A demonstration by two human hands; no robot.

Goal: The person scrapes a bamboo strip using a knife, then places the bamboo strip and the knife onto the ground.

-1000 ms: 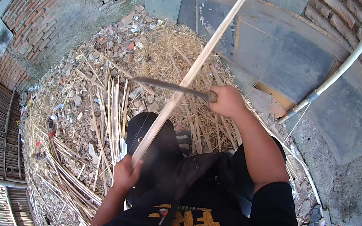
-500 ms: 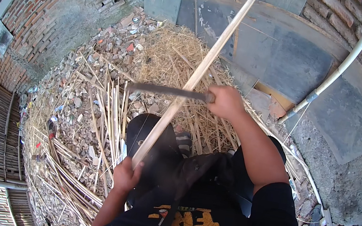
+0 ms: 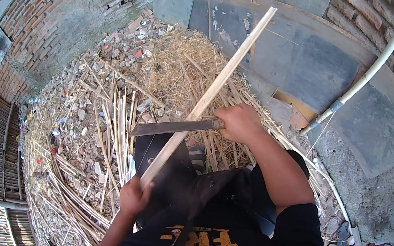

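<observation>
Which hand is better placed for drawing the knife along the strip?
Probably the right hand: it grips the knife, which crosses the strip, while the left hand holds the strip's near end.

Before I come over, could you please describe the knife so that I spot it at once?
Find the straw pile on the ground. In front of its near part, the right hand grips the knife, which points left across a long strip. Unlike that pale strip, the knife is dark, with a slanted tip.

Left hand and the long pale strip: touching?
Touching. The head view shows the left hand wrapped around the strip's lower end, thumb against it.
</observation>
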